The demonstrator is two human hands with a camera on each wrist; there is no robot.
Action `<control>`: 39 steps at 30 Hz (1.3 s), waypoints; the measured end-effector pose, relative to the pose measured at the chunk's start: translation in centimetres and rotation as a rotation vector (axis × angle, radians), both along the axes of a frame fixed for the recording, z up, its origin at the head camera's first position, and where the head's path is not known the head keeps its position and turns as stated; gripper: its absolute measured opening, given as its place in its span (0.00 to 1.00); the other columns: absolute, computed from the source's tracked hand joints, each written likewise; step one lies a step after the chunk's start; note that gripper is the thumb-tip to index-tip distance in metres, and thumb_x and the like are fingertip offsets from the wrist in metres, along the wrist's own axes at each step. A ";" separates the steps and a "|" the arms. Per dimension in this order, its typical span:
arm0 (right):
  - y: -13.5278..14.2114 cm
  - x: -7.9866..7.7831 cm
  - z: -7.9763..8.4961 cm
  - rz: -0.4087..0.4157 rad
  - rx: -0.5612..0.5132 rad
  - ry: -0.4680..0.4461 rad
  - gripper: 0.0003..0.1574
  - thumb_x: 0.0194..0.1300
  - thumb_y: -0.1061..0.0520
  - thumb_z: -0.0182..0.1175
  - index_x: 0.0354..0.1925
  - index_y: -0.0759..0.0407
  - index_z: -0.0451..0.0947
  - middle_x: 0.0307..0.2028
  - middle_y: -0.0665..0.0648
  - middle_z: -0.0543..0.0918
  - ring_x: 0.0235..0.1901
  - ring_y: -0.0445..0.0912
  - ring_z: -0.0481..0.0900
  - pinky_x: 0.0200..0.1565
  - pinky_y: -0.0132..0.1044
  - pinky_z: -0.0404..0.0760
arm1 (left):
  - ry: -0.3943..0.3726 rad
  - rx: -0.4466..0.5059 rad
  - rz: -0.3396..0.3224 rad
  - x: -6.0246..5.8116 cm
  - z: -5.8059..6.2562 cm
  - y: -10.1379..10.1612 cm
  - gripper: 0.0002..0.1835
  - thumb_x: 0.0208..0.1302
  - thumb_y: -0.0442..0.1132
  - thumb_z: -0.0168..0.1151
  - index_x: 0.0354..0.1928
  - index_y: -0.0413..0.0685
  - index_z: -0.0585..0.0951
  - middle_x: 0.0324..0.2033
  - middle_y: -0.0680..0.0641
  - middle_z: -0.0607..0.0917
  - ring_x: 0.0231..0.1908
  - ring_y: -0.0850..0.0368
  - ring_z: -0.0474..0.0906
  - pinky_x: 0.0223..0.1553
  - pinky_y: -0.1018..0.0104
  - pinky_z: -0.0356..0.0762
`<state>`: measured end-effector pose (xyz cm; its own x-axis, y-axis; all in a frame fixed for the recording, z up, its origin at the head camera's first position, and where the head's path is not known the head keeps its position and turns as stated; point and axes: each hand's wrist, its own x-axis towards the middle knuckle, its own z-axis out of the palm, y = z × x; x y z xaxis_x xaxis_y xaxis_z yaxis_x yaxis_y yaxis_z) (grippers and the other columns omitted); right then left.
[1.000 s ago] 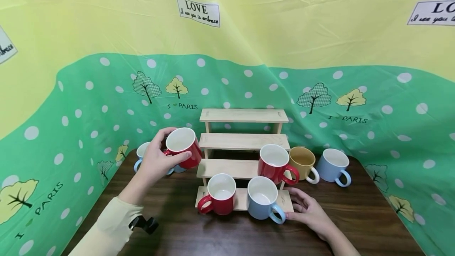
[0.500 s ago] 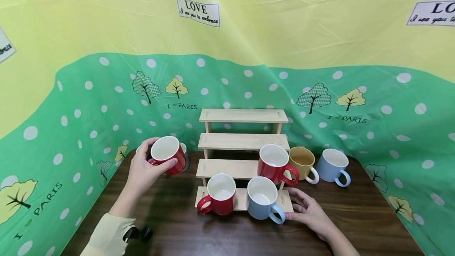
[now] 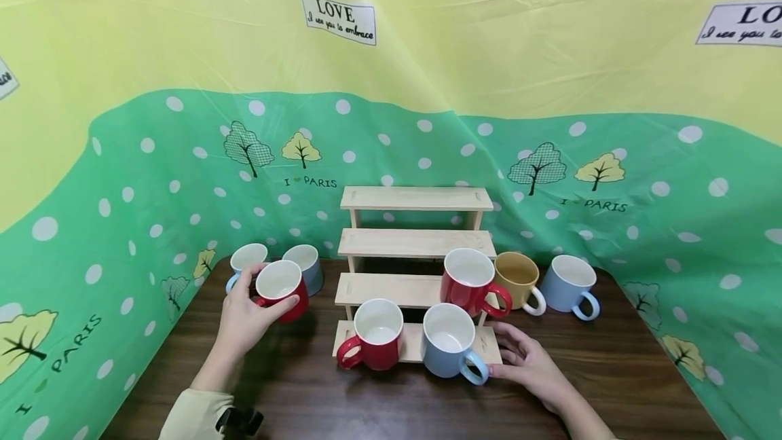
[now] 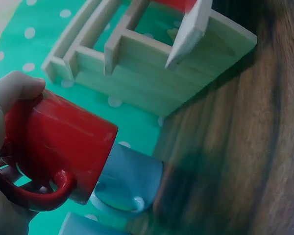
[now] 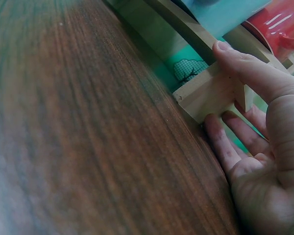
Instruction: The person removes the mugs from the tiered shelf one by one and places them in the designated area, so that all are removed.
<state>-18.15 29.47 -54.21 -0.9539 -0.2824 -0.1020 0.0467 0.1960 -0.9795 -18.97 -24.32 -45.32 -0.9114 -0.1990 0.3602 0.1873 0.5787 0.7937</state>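
My left hand (image 3: 246,318) grips a red mug (image 3: 290,297) with a white inside, thumb on one side and fingers round the other. In the left wrist view this red mug (image 4: 63,142) overlaps a blue mug (image 4: 132,176) behind it. At the right end of a stepped wooden shelf (image 3: 391,287), my right hand (image 3: 530,365) holds the lowest step's corner, thumb over the step and fingers at its side, as the right wrist view shows. On the lowest step stand a red mug (image 3: 379,341) and a blue mug (image 3: 449,345). Another red mug (image 3: 467,284) stands one step higher.
At the back left are two blue mugs, one upright mug (image 3: 311,273) nearer the shelf and another mug (image 3: 244,258) farther left. A tan mug (image 3: 516,277) and a blue mug (image 3: 568,284) stand right of the shelf. Patterned cloth (image 3: 391,134) hangs behind the brown table (image 3: 342,406).
My left hand has carried the red mug leftward, away from the shelf, and then lower toward the table, uncovering the blue mugs behind. The right hand has stayed at the shelf corner.
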 end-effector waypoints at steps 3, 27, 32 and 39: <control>0.0 -0.1 0.1 -0.008 0.010 -0.004 0.54 0.65 0.59 0.80 0.80 0.67 0.62 0.73 0.71 0.73 0.65 0.52 0.79 0.59 0.32 0.83 | -0.012 0.003 0.024 0.0 -0.8 -0.1 0.44 0.55 0.44 0.88 0.70 0.45 0.74 0.60 0.39 0.84 0.57 0.44 0.80 0.53 0.58 0.80; -0.1 -0.1 0.4 -0.008 0.021 -0.011 0.54 0.66 0.59 0.79 0.80 0.66 0.62 0.74 0.70 0.73 0.66 0.51 0.79 0.59 0.32 0.82 | -0.105 0.002 0.040 -0.6 -4.3 -0.7 0.45 0.56 0.44 0.88 0.70 0.42 0.72 0.62 0.35 0.82 0.60 0.37 0.79 0.60 0.39 0.77; -0.1 0.0 0.3 -0.005 0.018 -0.008 0.54 0.65 0.59 0.79 0.80 0.67 0.62 0.74 0.71 0.72 0.64 0.46 0.80 0.59 0.32 0.83 | -0.118 -0.002 0.025 -0.8 -4.7 -0.7 0.45 0.56 0.45 0.88 0.70 0.42 0.72 0.62 0.35 0.81 0.61 0.37 0.79 0.60 0.38 0.77; -0.1 -0.1 0.3 -0.015 0.025 -0.010 0.54 0.65 0.58 0.80 0.80 0.66 0.62 0.73 0.70 0.73 0.68 0.56 0.78 0.59 0.31 0.82 | -0.143 0.007 0.031 -1.0 -5.3 -0.9 0.45 0.56 0.46 0.88 0.70 0.42 0.71 0.63 0.35 0.81 0.62 0.36 0.78 0.61 0.38 0.76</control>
